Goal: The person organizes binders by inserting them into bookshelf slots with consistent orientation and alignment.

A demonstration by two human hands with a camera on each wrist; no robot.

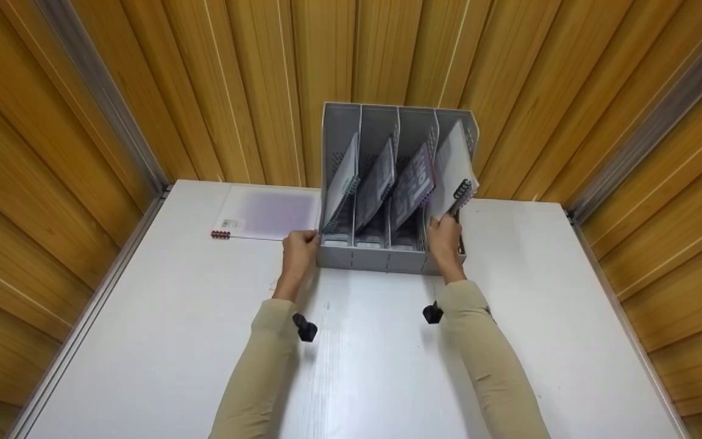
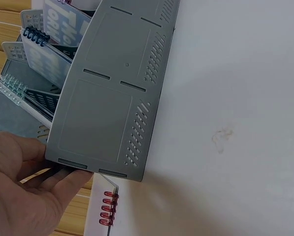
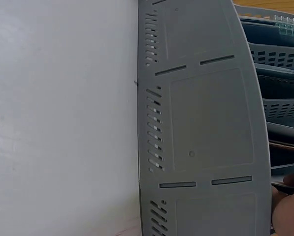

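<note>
A grey file organizer (image 1: 366, 258) with several upright compartments stands on the white table. My left hand (image 1: 298, 253) grips its front left corner; in the left wrist view, that hand's (image 2: 33, 189) fingers curl around the corner edge. At the rightmost compartment, my right hand (image 1: 445, 239) pinches the lower edge of a white spiral notebook (image 1: 450, 164) with black coils, which leans inside. Only part of the right hand (image 3: 290, 209) shows in the right wrist view. Other spiral notebooks lean in the compartments, one with green coils (image 1: 343, 183) and one with a purple cover (image 1: 413, 183).
A clear-covered notebook (image 1: 278, 210) with red coils lies flat on the table (image 1: 162, 317), left of the organizer. Yellow wood-look panels (image 1: 253, 91) rise behind the table and along both sides.
</note>
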